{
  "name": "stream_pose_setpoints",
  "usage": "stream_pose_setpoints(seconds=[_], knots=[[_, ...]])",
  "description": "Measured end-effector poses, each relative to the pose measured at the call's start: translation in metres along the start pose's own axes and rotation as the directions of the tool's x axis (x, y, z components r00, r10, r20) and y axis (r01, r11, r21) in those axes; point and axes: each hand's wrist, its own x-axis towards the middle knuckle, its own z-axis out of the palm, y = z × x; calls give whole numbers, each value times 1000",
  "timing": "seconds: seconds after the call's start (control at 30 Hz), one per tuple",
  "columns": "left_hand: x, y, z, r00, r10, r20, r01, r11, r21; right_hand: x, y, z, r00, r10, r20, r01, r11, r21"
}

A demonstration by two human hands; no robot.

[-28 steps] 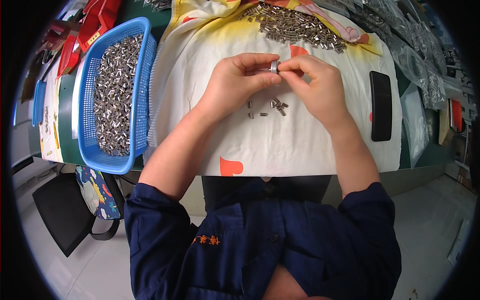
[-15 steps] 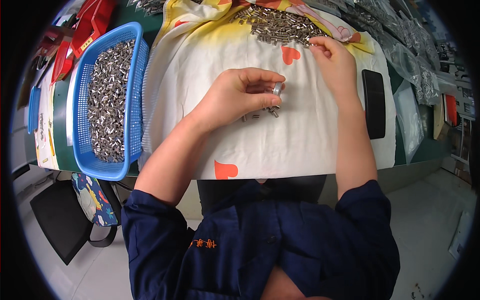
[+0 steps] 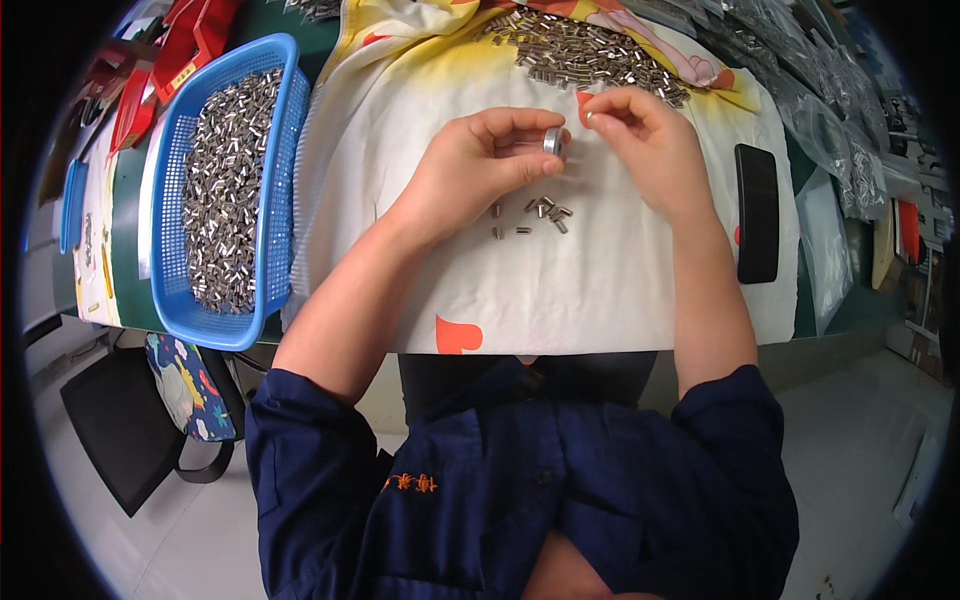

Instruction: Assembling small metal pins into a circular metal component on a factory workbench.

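My left hand (image 3: 480,165) pinches a small round metal ring (image 3: 553,140) between thumb and fingertips, above the white cloth (image 3: 600,290). My right hand (image 3: 640,135) is just to the right of it, with a tiny metal pin (image 3: 590,117) held between thumb and forefinger, a short gap from the ring. Several loose metal pins (image 3: 545,212) lie on the cloth below both hands. A heap of the same pins (image 3: 585,55) sits at the far edge of the cloth.
A blue plastic basket (image 3: 270,180) full of metal pins stands at the left. A black phone (image 3: 757,212) lies on the cloth at the right. Clear bags of parts (image 3: 830,120) line the far right. Red packets (image 3: 160,60) lie at the far left.
My right hand reached up to the heap at the far edge, then came back beside the left hand with a pin. The left hand stayed put with the ring.
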Motion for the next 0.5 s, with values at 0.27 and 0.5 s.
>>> stream_pose_setpoints(seconds=[0.27, 0.5], knots=[[0, 0, -1, 999, 41, -31, -41, 999, -25, -13, -18, 8, 979, -175, 100, 163, 980, 113], [1, -1, 2, 995, 38, -92, -16, 973, 232, -18, -21, 11, 939, -337, 68, 342, 901, -268]])
